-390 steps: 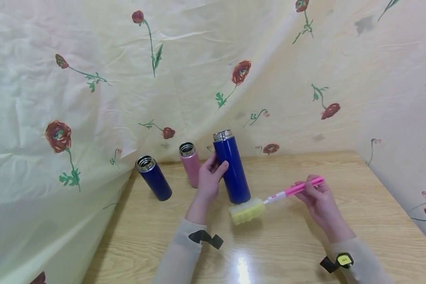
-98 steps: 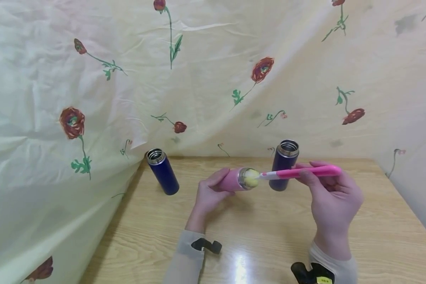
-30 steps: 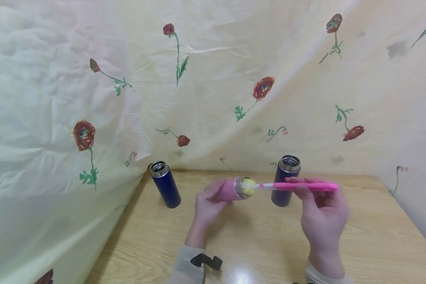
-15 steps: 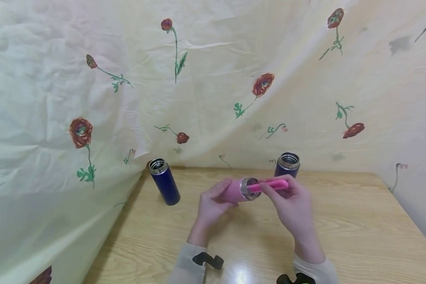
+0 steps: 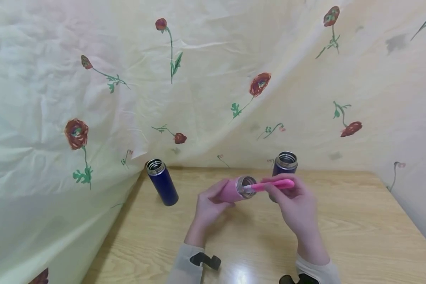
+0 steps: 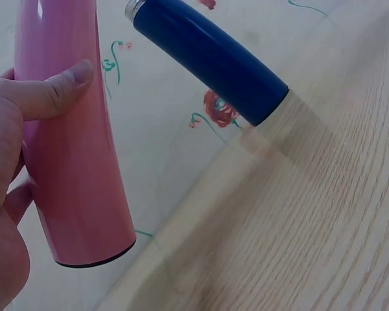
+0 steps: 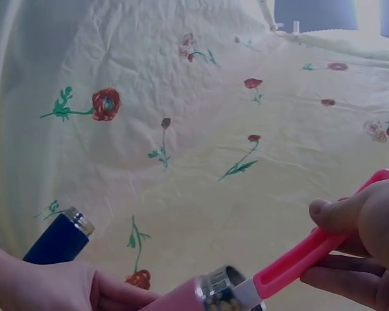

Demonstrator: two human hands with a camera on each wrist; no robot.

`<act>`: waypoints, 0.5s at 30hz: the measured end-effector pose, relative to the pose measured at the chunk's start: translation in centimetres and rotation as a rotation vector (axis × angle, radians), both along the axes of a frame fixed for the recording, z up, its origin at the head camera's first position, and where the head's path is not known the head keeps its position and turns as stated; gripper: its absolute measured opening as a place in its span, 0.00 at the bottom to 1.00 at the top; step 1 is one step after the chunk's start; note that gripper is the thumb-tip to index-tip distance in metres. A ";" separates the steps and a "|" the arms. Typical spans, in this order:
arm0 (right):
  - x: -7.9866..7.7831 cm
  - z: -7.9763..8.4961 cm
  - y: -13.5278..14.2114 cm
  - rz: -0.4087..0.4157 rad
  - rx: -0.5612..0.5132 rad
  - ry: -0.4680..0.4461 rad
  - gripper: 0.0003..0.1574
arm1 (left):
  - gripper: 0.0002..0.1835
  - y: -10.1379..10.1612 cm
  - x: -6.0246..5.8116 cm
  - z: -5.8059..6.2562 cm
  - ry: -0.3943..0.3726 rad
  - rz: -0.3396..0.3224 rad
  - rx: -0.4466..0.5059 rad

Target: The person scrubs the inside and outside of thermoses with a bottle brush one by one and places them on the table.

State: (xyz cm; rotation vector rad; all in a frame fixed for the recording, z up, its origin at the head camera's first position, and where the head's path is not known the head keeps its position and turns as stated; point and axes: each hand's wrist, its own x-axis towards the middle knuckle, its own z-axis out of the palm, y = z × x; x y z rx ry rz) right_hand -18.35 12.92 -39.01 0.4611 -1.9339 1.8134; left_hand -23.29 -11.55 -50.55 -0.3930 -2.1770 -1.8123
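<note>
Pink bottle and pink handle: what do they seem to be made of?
The pink bottle is probably painted metal: its body is glossy, its neck silvery and reflective. The pink handle looks like smooth moulded plastic: evenly coloured, with a grooved side.

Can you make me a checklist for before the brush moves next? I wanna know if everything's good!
1. Left hand has the pink bottle: ok, it grips the side.
2. Right hand has the brush handle: ok, fingers and thumb hold it.
3. Brush goes into the pink bottle: ok, its white part enters at the metal rim.
4. Brush head reaches the bottom: cannot tell, the bottle's wall hides that.
5. Left blue bottle stands clear of both hands: ok.
6. Right blue bottle isn't touched: cannot tell, the right hand partly covers it.
</note>
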 end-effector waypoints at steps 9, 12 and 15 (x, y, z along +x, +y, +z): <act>0.7 1.2 2.1 -0.065 -0.219 0.054 0.13 | 0.42 -0.2 -0.1 0.0 0.012 0.001 -0.068; 0.9 1.4 2.7 -0.062 -0.259 0.077 0.13 | 0.42 -0.2 -0.2 0.0 0.048 -0.010 -0.126; 1.1 1.6 3.0 -0.078 -0.284 0.081 0.13 | 0.43 -0.2 -0.2 -0.2 0.072 -0.011 -0.178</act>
